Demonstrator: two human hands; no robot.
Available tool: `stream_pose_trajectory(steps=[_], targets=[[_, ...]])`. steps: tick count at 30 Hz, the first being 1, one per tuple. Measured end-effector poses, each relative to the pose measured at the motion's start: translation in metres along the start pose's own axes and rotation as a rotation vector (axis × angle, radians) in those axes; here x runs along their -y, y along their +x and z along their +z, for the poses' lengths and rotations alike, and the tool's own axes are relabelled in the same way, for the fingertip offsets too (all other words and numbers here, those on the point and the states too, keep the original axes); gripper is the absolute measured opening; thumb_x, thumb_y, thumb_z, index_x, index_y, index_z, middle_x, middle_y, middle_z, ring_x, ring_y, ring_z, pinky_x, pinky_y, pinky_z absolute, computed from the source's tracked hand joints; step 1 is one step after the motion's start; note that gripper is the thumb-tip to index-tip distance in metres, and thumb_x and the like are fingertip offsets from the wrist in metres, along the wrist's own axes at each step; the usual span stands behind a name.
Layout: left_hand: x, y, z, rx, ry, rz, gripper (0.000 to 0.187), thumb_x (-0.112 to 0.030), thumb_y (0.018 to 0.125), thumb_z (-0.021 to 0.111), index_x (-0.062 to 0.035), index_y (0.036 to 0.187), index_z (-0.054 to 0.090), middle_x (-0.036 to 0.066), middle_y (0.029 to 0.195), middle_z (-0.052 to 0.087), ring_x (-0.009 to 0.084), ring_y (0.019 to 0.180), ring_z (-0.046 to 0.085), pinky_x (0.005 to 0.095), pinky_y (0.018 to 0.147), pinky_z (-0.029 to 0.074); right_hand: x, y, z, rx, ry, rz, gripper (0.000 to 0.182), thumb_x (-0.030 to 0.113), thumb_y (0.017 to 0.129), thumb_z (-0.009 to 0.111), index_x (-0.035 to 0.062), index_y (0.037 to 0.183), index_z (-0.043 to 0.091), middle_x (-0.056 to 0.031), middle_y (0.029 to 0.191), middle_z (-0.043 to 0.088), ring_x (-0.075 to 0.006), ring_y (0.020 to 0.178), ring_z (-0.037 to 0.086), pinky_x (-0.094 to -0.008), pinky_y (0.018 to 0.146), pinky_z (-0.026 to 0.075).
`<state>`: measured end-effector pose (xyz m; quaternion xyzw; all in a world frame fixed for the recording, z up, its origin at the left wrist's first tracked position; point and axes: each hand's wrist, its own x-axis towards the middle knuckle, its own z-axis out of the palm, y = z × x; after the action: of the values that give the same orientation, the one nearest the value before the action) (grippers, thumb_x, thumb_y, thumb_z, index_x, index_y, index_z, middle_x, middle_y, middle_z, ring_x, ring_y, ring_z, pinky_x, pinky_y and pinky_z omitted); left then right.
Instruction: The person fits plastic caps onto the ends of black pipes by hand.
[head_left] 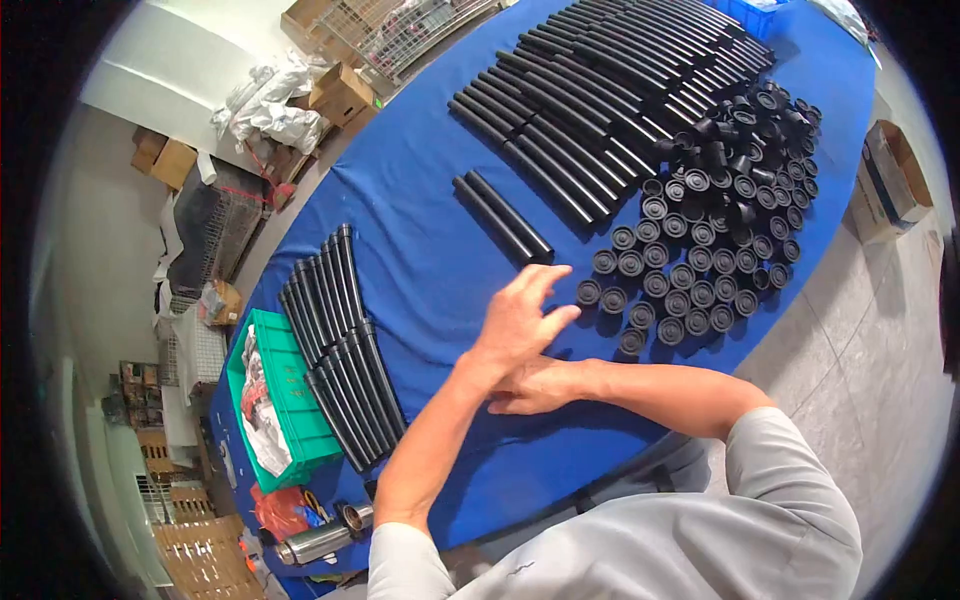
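My left hand [520, 315] is open over the blue cloth, its thumb and fingers apart and pointing at the nearest round black caps [588, 292]. Nothing shows between its fingers. Crossing beneath my left wrist is my right hand [540, 387]; most of its fingers are hidden there, so whether it holds anything does not show. Just beyond my left hand lie two plain black tubes [503, 218] side by side. To the left, black tubes with a wider collar at one end [345, 340] lie in two rows.
Rows of many black tubes [590, 80] cover the far side of the blue-covered table [400, 200]. A green crate [295, 390] with white and red material stands at the left edge, near a shiny metal cylinder [318, 543]. A cardboard box [890, 180] sits beyond the right edge.
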<state>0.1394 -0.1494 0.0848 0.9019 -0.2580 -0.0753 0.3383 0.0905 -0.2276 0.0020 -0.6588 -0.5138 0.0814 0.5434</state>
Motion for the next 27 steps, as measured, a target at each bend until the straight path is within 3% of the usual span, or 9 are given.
stream_pose_trajectory(steps=[4, 7, 11, 13, 18, 21, 22, 25, 27], targets=[[-0.013, 0.011, 0.026, 0.012, 0.155, 0.139, 0.056, -0.023, 0.083, 0.078, -0.0077, 0.133, 0.056, 0.014, 0.117, 0.067, 0.0376, 0.105, 0.067, 0.0466, 0.089, 0.055, 0.004, -0.005, 0.000, -0.068, 0.250, 0.023, 0.030, 0.025, 0.099, 0.063, -0.0024, 0.112, 0.066, -0.0177, 0.106, 0.070, -0.0322, 0.100, 0.066, -0.0434, 0.091, 0.051], [-0.008, 0.021, 0.030, 0.096, 0.229, 0.068, 0.053, -0.021, 0.084, 0.078, -0.0066, 0.129, 0.054, 0.015, 0.117, 0.067, 0.0388, 0.106, 0.066, 0.0479, 0.090, 0.054, 0.007, 0.002, -0.005, -0.002, 0.425, 0.091, 0.028, 0.023, 0.097, 0.064, -0.0016, 0.111, 0.066, -0.0182, 0.104, 0.070, -0.0318, 0.097, 0.066, -0.0432, 0.090, 0.051], [-0.014, 0.011, 0.005, 0.053, 0.188, -0.018, 0.049, -0.017, 0.082, 0.073, -0.0072, 0.127, 0.059, 0.018, 0.116, 0.067, 0.0380, 0.107, 0.066, 0.0448, 0.090, 0.055, -0.001, 0.002, 0.001, 0.008, 0.208, 0.081, 0.027, 0.023, 0.093, 0.067, -0.0019, 0.102, 0.067, -0.0197, 0.094, 0.071, -0.0345, 0.088, 0.068, -0.0462, 0.082, 0.052], [0.010, 0.002, -0.015, -0.185, 0.232, 0.012, 0.039, -0.016, 0.081, 0.066, -0.0048, 0.119, 0.067, 0.018, 0.114, 0.069, 0.0343, 0.106, 0.068, 0.0439, 0.092, 0.054, 0.002, 0.000, -0.007, 0.101, 0.064, 0.147, 0.028, 0.024, 0.091, 0.069, -0.0024, 0.098, 0.068, -0.0203, 0.089, 0.071, -0.0368, 0.084, 0.069, -0.0483, 0.078, 0.053], [0.142, -0.030, -0.077, -0.402, 0.448, -0.430, 0.041, -0.021, 0.083, 0.069, -0.0036, 0.120, 0.064, 0.021, 0.114, 0.069, 0.0375, 0.107, 0.068, 0.0458, 0.094, 0.053, 0.007, 0.002, -0.011, 0.082, 0.060, 0.155, 0.031, 0.027, 0.090, 0.068, -0.0029, 0.096, 0.068, -0.0204, 0.086, 0.071, -0.0386, 0.083, 0.070, -0.0489, 0.076, 0.054], [0.165, -0.045, -0.076, -0.371, 0.513, -0.448, 0.046, -0.022, 0.084, 0.069, -0.0059, 0.126, 0.060, 0.022, 0.117, 0.069, 0.0399, 0.108, 0.067, 0.0475, 0.095, 0.052, 0.009, 0.003, -0.012, 0.086, 0.064, 0.152, 0.030, 0.027, 0.091, 0.068, -0.0028, 0.095, 0.069, -0.0203, 0.086, 0.071, -0.0387, 0.083, 0.070, -0.0489, 0.076, 0.053], [0.143, -0.041, -0.077, -0.351, 0.462, -0.525, 0.051, -0.024, 0.083, 0.071, -0.0049, 0.129, 0.059, 0.025, 0.123, 0.066, 0.0429, 0.115, 0.063, 0.0476, 0.102, 0.049, 0.009, 0.003, -0.011, 0.085, 0.067, 0.147, 0.030, 0.027, 0.091, 0.068, -0.0027, 0.095, 0.069, -0.0203, 0.086, 0.071, -0.0387, 0.083, 0.070, -0.0490, 0.076, 0.053], [0.111, -0.024, -0.067, -0.613, 0.777, -0.236, 0.057, -0.020, 0.081, 0.070, -0.0034, 0.134, 0.057, 0.025, 0.135, 0.059, 0.0459, 0.127, 0.055, 0.0500, 0.110, 0.043, 0.004, 0.000, -0.009, 0.068, 0.068, 0.141, 0.030, 0.027, 0.092, 0.067, -0.0026, 0.095, 0.069, -0.0200, 0.086, 0.071, -0.0387, 0.083, 0.070, -0.0491, 0.076, 0.053], [0.081, -0.003, -0.059, -0.406, 0.713, 0.033, 0.062, -0.011, 0.082, 0.063, -0.0034, 0.143, 0.051, 0.026, 0.148, 0.048, 0.0475, 0.139, 0.042, 0.0534, 0.116, 0.036, 0.002, 0.002, -0.008, 0.067, 0.059, 0.129, 0.029, 0.027, 0.092, 0.068, -0.0026, 0.095, 0.068, -0.0199, 0.085, 0.071, -0.0385, 0.082, 0.070, -0.0488, 0.075, 0.053]])
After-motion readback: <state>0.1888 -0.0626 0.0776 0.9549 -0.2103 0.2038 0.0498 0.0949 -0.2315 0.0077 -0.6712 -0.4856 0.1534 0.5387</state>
